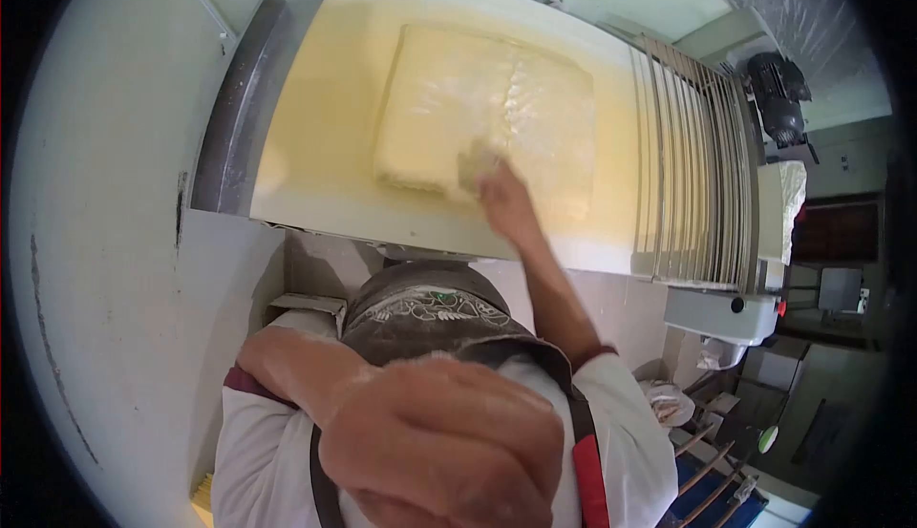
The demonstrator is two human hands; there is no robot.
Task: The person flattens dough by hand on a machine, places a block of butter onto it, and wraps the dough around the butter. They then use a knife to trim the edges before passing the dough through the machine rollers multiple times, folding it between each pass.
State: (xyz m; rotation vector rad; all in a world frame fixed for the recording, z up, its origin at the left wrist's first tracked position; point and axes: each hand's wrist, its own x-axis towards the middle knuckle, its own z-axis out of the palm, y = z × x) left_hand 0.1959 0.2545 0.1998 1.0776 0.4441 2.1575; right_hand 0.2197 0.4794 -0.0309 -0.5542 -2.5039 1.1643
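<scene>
A large slab of pale yellow dough (pixel 449 98), roughly rectangular, lies on the light belt of a dough sheeter (pixel 315 117). A rough, ridged seam runs across the slab from its far edge towards the near one. Over the near part of the dough is my right hand (pixel 503 196), smeared by motion, with its fingers drawn together. A blurred greyish-yellow patch shows at the fingertips; I cannot make out what it is. My left hand (pixel 444 442) is raised close to the camera, its fingers curled in. Whatever it may hold is hidden.
A metal bar guard (pixel 702 156) spans the belt's right part. A dark motor (pixel 778 98) and a grey control housing with a red button (pixel 721 318) stand beyond it. A metal end plate (pixel 239 113) borders the left. My dark apron (pixel 430 308) is near the front edge.
</scene>
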